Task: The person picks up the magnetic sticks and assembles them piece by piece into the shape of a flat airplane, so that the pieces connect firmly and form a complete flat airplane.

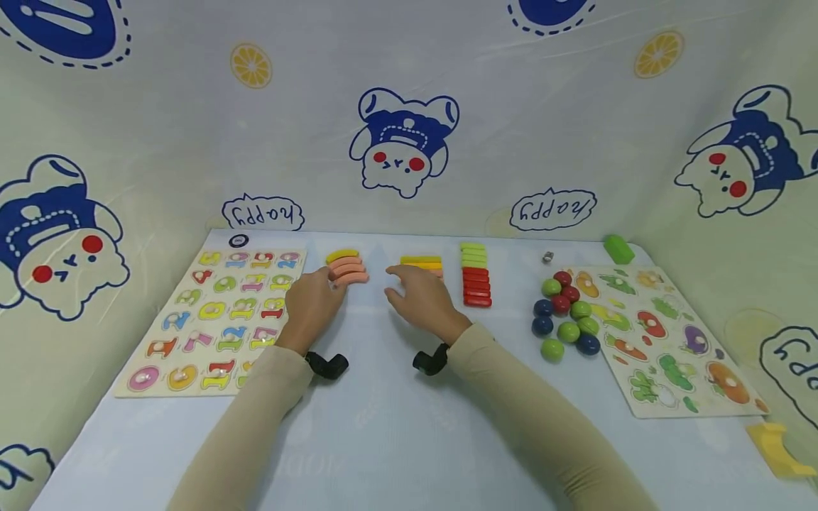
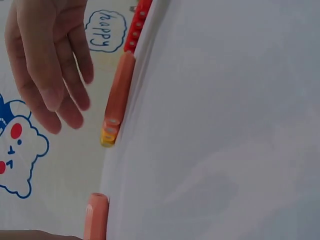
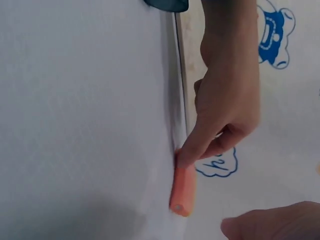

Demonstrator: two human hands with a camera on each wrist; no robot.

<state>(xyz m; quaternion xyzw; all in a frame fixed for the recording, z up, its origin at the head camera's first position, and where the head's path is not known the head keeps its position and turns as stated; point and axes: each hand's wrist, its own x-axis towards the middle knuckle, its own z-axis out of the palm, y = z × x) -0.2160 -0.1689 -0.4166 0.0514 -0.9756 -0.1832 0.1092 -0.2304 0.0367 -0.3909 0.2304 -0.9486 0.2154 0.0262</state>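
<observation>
In the head view my left hand (image 1: 313, 301) is at the left end of a small stack of curved orange blocks (image 1: 350, 277), which has a yellow curved block (image 1: 342, 253) at its far side. The right wrist view shows its thumb and fingertips pinching the end of the nearest orange block (image 3: 183, 192). My right hand (image 1: 424, 299) hovers with loose, spread fingers and holds nothing. Just beyond it lie yellow blocks (image 1: 420, 260) and orange ones, partly hidden by that hand. In the left wrist view this second orange block (image 2: 119, 90) lies beside the right hand's fingers.
Light-green blocks (image 1: 473, 253) and red blocks (image 1: 476, 287) form a column right of centre. A number puzzle board (image 1: 169, 348) lies left; a vegetable puzzle board (image 1: 639, 387) lies right, with several coloured balls (image 1: 568, 331) along its edge. A yellow piece (image 1: 776, 451) sits at the near right.
</observation>
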